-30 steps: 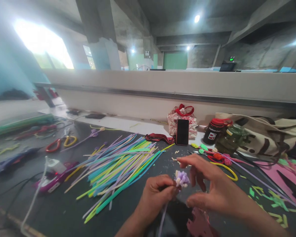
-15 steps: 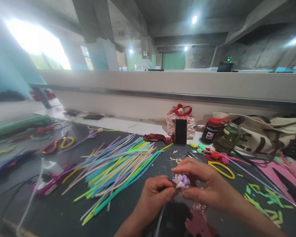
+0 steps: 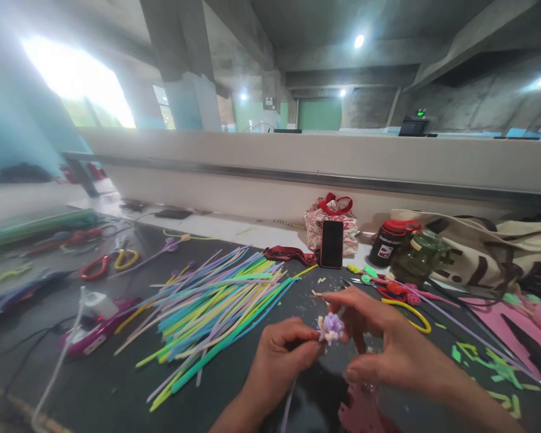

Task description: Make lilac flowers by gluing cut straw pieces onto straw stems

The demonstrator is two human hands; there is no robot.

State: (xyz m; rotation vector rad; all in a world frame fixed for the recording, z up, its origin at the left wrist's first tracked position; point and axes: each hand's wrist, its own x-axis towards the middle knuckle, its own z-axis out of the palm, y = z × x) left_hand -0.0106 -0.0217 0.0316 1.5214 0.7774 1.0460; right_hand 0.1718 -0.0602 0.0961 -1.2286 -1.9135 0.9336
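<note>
My left hand (image 3: 283,353) is closed in a pinch just under a small purple and white pipe-cleaner flower (image 3: 330,327), holding it upright by its pale purple stem (image 3: 288,402). To the right of the flower my right hand (image 3: 379,340) hovers with fingers curved and apart, the fingertips close to the petals, and I see nothing held in it. Both hands are over a dark table (image 3: 94,385), right of a big fan of coloured pipe cleaners (image 3: 216,307).
A pink glue gun (image 3: 94,331) with a white cable lies at left, scissors (image 3: 108,262) behind it. At the back stand a black phone (image 3: 332,243), a patterned bag (image 3: 318,224), two bottles (image 3: 403,248) and a canvas tote (image 3: 482,252). Green scraps (image 3: 482,358) lie at right.
My right hand, cupped round the flower half a second ago, has opened and drawn slightly away. My left hand keeps its pinch on the stem.
</note>
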